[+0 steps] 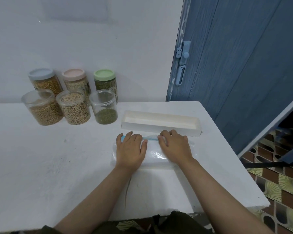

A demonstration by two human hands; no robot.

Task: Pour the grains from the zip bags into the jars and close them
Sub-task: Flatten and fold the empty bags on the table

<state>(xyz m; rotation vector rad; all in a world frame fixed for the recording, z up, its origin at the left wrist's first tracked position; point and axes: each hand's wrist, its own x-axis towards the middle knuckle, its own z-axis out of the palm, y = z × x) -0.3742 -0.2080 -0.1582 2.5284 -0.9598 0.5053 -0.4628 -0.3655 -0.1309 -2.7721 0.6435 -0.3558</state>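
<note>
Jars in two rows at the back left of your white table [41,157], against the wall. Back row, all lidded: blue-lid jar [44,81] with yellow-brown grain, pink-lid jar [75,81] with pale grain, green-lid jar [105,81] with dark green grain. Front row, all open, no lids on: left open jar [42,108] roughly two-thirds full of tan round grain, middle open jar [73,107] nearly full of pale mixed grain, right open jar [103,107] with only a shallow layer of green grain at the bottom. White cardboard tray [161,123] sits just right of the jars, looks empty.

Zip bag [155,153] lies flat on the table just in front of the tray, clear plastic, looks empty, blue zip strip along its far edge. Your left hand [131,149] is palm down on the bag's left part, fingers spread wide, fingertips over the zip strip. Your right hand [174,147] is flat on the right part, fingers close together, tips curled at the zip strip; can't tell if they pinch it. Strip shows between the two hands.
</note>
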